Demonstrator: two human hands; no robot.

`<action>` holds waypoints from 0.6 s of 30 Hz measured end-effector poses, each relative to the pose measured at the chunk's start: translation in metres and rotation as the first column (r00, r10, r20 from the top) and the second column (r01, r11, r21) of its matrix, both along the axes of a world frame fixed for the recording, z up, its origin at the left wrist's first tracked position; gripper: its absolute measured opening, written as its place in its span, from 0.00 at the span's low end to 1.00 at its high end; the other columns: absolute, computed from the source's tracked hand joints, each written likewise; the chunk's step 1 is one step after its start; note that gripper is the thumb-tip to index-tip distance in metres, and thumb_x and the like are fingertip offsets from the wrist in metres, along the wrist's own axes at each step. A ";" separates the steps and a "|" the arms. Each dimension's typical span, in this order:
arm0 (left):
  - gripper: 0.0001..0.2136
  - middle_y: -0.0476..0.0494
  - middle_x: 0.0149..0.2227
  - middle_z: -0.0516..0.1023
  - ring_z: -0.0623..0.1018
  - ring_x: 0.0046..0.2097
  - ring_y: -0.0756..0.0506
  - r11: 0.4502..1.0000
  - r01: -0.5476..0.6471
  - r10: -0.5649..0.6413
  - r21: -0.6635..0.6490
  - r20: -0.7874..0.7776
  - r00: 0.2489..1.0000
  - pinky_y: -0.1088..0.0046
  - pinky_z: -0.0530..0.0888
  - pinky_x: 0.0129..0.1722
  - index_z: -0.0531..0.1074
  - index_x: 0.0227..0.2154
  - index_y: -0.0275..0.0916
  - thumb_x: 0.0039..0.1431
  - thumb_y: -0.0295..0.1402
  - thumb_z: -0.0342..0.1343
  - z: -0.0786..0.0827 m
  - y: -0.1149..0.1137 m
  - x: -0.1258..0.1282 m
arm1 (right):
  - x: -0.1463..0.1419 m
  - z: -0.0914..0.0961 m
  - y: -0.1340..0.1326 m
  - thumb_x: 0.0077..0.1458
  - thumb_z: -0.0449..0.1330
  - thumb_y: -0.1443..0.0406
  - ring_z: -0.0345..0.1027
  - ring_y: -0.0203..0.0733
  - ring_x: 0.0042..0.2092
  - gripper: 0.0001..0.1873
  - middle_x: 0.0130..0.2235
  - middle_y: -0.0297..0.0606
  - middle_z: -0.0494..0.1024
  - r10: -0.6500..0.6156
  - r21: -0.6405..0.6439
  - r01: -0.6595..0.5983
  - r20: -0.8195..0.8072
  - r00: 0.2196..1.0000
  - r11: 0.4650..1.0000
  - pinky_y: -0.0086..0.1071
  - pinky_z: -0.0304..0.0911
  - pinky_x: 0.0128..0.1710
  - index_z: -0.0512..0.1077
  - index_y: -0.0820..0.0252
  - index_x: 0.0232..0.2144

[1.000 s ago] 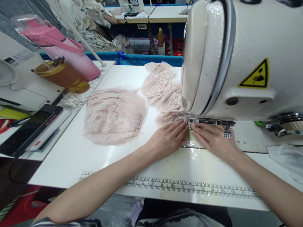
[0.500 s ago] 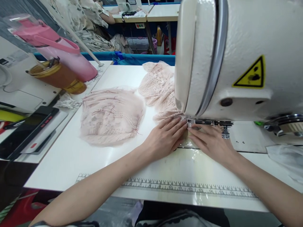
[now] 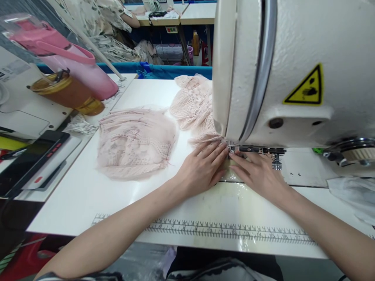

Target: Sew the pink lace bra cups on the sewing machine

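Observation:
Pale pink lace fabric (image 3: pixel 193 105) lies bunched behind and left of the sewing machine head (image 3: pixel 243 70), its near end running under my fingers. My left hand (image 3: pixel 202 168) rests flat on that end, fingers stretched out toward the presser foot (image 3: pixel 232 149). On the other side of the foot, my right hand (image 3: pixel 258 169) lies with its fingers extended and partly hidden beneath the machine's metal attachment. Little fabric shows between the two hands. A separate piece of pink lace (image 3: pixel 136 144) is spread on the white table (image 3: pixel 79 195) to the left.
A ruler strip (image 3: pixel 211 230) runs along the table's front. At left are a pink bottle (image 3: pixel 76 66), an amber cup (image 3: pixel 67 93) and a black device (image 3: pixel 38 160). White cloth (image 3: pixel 351 195) lies at right. A co-worker's sleeve (image 3: pixel 117 15) shows at the back.
The whole view has shifted slightly left and up. My left thumb stands a little farther from its fingers. Both hands stay beside the presser foot.

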State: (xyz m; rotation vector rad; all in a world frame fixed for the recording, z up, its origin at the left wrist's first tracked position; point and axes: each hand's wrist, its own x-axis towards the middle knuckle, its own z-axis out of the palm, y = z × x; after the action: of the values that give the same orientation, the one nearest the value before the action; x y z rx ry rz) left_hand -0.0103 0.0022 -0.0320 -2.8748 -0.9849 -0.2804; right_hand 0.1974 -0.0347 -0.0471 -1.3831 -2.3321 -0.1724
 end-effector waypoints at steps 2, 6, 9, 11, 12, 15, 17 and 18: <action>0.23 0.37 0.60 0.64 0.61 0.64 0.38 1.000 -0.007 0.007 -0.008 -0.006 1.000 0.57 0.59 0.62 0.63 0.58 0.31 0.67 0.40 0.42 0.000 0.000 0.001 | 0.000 0.000 0.001 0.63 0.51 0.60 0.72 0.43 0.39 0.16 0.43 0.43 0.78 -0.013 -0.003 0.013 0.015 1.000 1.000 0.38 0.61 0.39 0.71 0.56 0.49; 0.23 0.36 0.61 0.63 0.61 0.64 0.37 1.000 -0.011 0.010 -0.021 -0.020 1.000 0.57 0.59 0.62 0.62 0.59 0.31 0.66 0.41 0.43 0.001 0.000 0.001 | 0.001 -0.003 0.003 0.63 0.50 0.59 0.72 0.43 0.35 0.18 0.40 0.43 0.78 -0.014 0.001 0.014 0.045 0.999 1.000 0.38 0.60 0.36 0.69 0.57 0.51; 0.24 0.36 0.62 0.62 0.61 0.63 0.36 0.999 -0.025 0.024 -0.033 -0.025 0.999 0.56 0.59 0.62 0.62 0.59 0.31 0.66 0.41 0.43 0.001 0.000 0.000 | 0.003 -0.006 0.004 0.63 0.50 0.59 0.71 0.44 0.37 0.18 0.38 0.43 0.78 -0.014 0.012 0.013 0.037 0.999 1.000 0.39 0.60 0.39 0.69 0.56 0.52; 0.24 0.35 0.61 0.63 0.61 0.63 0.35 0.999 -0.031 0.030 -0.039 -0.020 0.999 0.56 0.60 0.61 0.62 0.59 0.31 0.66 0.42 0.43 0.002 0.000 0.000 | 0.006 -0.008 0.004 0.62 0.52 0.58 0.71 0.46 0.40 0.18 0.39 0.42 0.78 -0.023 0.017 0.023 0.001 1.000 1.000 0.40 0.60 0.42 0.70 0.53 0.52; 0.24 0.35 0.61 0.63 0.62 0.63 0.35 0.999 -0.030 0.029 -0.042 -0.018 0.999 0.55 0.60 0.61 0.62 0.59 0.31 0.66 0.42 0.43 0.002 0.000 0.000 | 0.007 -0.008 0.004 0.61 0.52 0.58 0.70 0.46 0.42 0.18 0.39 0.42 0.78 -0.028 0.023 0.029 -0.017 0.999 0.999 0.41 0.60 0.43 0.70 0.52 0.51; 0.24 0.35 0.60 0.64 0.63 0.62 0.36 0.999 -0.027 0.027 -0.045 -0.017 1.000 0.56 0.61 0.61 0.62 0.59 0.31 0.66 0.42 0.44 0.004 0.000 0.001 | 0.011 -0.005 0.006 0.62 0.51 0.58 0.71 0.45 0.40 0.15 0.38 0.40 0.79 -0.068 0.022 0.070 -0.087 0.994 0.997 0.43 0.60 0.45 0.73 0.51 0.46; 0.24 0.36 0.60 0.65 0.63 0.62 0.36 0.999 -0.030 0.029 -0.042 -0.022 0.999 0.56 0.61 0.60 0.62 0.59 0.32 0.66 0.42 0.44 0.004 0.000 0.002 | 0.013 -0.002 0.008 0.62 0.50 0.57 0.71 0.43 0.37 0.15 0.36 0.38 0.79 -0.114 -0.021 0.112 -0.168 0.979 0.994 0.42 0.61 0.45 0.75 0.52 0.39; 0.24 0.36 0.60 0.65 0.63 0.62 0.37 0.999 -0.034 0.033 -0.037 -0.025 0.999 0.56 0.61 0.60 0.62 0.59 0.33 0.66 0.42 0.44 0.005 -0.001 0.002 | 0.014 0.000 0.009 0.62 0.50 0.57 0.72 0.43 0.37 0.15 0.34 0.37 0.80 -0.130 -0.046 0.123 -0.208 0.970 0.991 0.42 0.62 0.44 0.75 0.53 0.36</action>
State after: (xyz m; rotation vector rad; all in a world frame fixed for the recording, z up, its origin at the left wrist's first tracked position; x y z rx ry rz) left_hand -0.0080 0.0009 -0.0273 -2.8844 -1.0434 -0.2259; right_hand 0.2114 -0.0254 -0.0476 -1.4896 -2.0842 -0.0231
